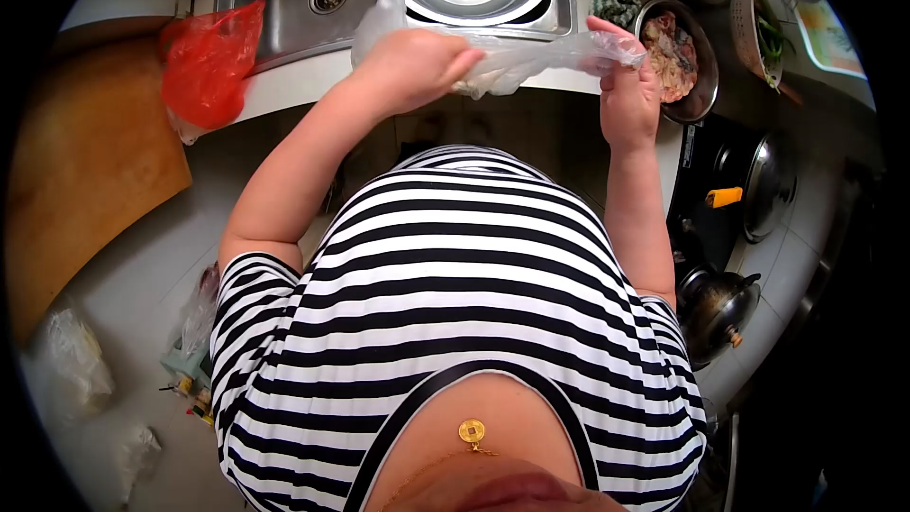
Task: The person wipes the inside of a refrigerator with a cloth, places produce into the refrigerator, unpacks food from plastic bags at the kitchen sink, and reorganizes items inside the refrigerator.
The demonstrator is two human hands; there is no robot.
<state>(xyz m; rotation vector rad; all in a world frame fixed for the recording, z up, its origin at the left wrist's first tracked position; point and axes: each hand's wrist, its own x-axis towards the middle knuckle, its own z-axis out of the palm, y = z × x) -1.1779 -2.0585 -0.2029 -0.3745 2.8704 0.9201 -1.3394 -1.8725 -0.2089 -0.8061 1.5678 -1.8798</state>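
Observation:
A clear plastic bag [531, 59] stretches between my two hands in front of the sink's edge. My left hand [413, 68] is closed round the bag's gathered part, and some of the bag hangs up over the metal basin [536, 2]. At the bag's other end, my right hand [629, 95] has its fingers pressed on the thin plastic. Just right of that hand, a metal bowl [703, 95] holds pieces of raw meat [671, 57].
A red plastic bag [210, 64] lies on the counter's left edge beside the sink [284, 2]. Right of me are a glass lid [770, 185], a dark pot [720, 311] and a basket with green vegetables [749, 36]. A wooden surface [85, 161] stands at left.

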